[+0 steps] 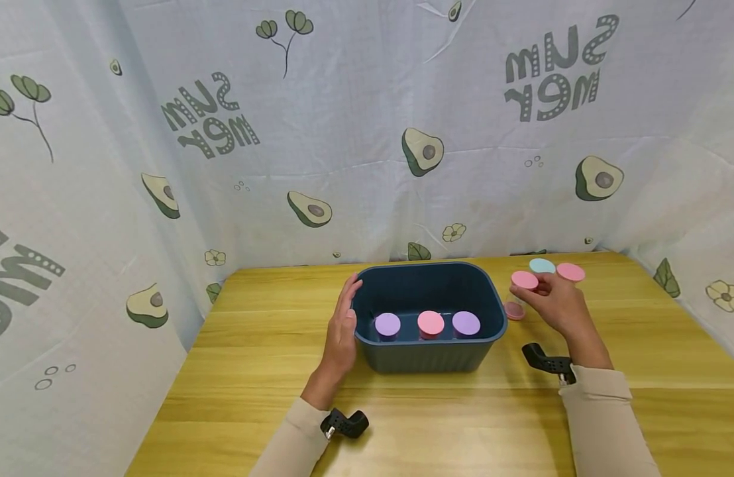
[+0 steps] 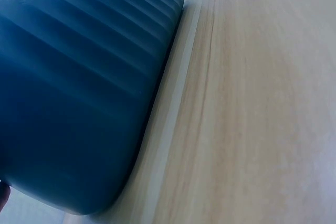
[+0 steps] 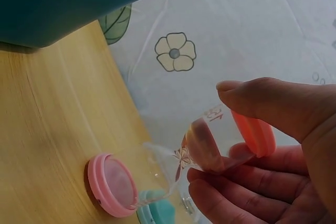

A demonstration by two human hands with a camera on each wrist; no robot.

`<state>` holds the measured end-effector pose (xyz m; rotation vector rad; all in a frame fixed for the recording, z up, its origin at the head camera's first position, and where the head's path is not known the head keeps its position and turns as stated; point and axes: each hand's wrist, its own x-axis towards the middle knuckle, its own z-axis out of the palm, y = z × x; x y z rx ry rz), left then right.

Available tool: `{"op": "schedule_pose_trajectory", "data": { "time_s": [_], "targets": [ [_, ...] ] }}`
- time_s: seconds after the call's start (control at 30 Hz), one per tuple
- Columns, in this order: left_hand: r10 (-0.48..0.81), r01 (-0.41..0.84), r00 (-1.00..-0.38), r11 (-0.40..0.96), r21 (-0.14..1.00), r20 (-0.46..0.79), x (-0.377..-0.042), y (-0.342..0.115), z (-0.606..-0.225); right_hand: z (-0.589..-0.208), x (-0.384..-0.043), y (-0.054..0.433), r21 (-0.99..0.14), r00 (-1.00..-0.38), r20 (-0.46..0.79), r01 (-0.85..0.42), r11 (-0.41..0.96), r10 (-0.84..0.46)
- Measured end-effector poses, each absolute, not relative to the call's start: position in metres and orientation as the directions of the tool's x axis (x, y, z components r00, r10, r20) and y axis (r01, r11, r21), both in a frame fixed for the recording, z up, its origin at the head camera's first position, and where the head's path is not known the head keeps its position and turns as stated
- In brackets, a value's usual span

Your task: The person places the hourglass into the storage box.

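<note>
A dark blue ribbed plastic bin (image 1: 423, 358) stands mid-table. My left hand (image 1: 341, 338) rests along its left end, fingers fairly straight; in the left wrist view, only a fingertip (image 2: 3, 195) shows beside the bin wall (image 2: 79, 103). Inside, along the front, sit a purple-lidded jar (image 1: 387, 324), a pink-lidded jar (image 1: 430, 323) and another purple-lidded jar (image 1: 466, 323). To the bin's right, my right hand (image 1: 560, 305) pinches a clear jar with a pink lid (image 3: 257, 135). Below it, a pink ring (image 3: 113, 184) edges clear plastic near the table; I cannot tell whether both are one piece.
Behind my right hand stand a light blue-lidded jar (image 1: 542, 265) and a pink-lidded jar (image 1: 570, 272). A patterned white cloth (image 1: 367, 132) hangs behind the wooden table (image 1: 271, 331). Each wrist wears a black camera mount (image 1: 346, 423).
</note>
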<state>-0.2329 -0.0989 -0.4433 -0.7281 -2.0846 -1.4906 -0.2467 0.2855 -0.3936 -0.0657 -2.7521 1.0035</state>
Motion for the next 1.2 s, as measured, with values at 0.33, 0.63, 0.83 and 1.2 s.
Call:
{"op": "schedule_pose_trajectory", "data": {
  "time_s": [0.33,0.63,0.83,1.2],
  "targets": [
    [0.147,0.647,-0.760,0.268,0.714,0.633,-0.217,-0.096,-0.417,-0.386,-0.246,0.284,-0.659,-0.964,0.231,-0.056,0.750,0.132],
    [0.149,0.661,-0.747,0.271,0.700,0.647,-0.227,-0.098,-0.432,-0.380,-0.242,0.281,-0.670,-0.954,0.260,-0.068,0.739,0.148],
    [0.149,0.672,-0.737,0.275,0.688,0.660,-0.236,-0.100,-0.445,-0.371,-0.238,0.278,-0.670,-0.941,0.293,-0.075,0.739,0.170],
    [0.144,0.665,-0.741,0.285,0.690,0.655,-0.234,-0.100,-0.445,-0.358,-0.227,0.271,-0.698,-0.929,0.310,-0.078,0.712,0.201]
  ]
}}
